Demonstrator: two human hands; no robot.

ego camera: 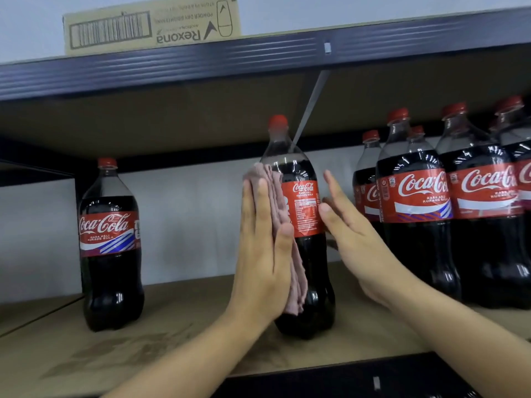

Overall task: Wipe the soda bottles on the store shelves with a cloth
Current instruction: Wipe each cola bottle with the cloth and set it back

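On the brown shelf board [178, 334], the Coca-Cola bottle [301, 239] stands upright; your flat left hand [263, 254] presses the pink cloth [280, 225] against it, your right hand [353, 239] open.

- Our left hand [263, 245] is raised upright, fingers straight and close together, the palm turned to the right and pressing flat.
- Our right hand [355, 239] is open too, fingers spread a little, the palm turned to the left.
- Both forearms rise from the lower edge, bare.
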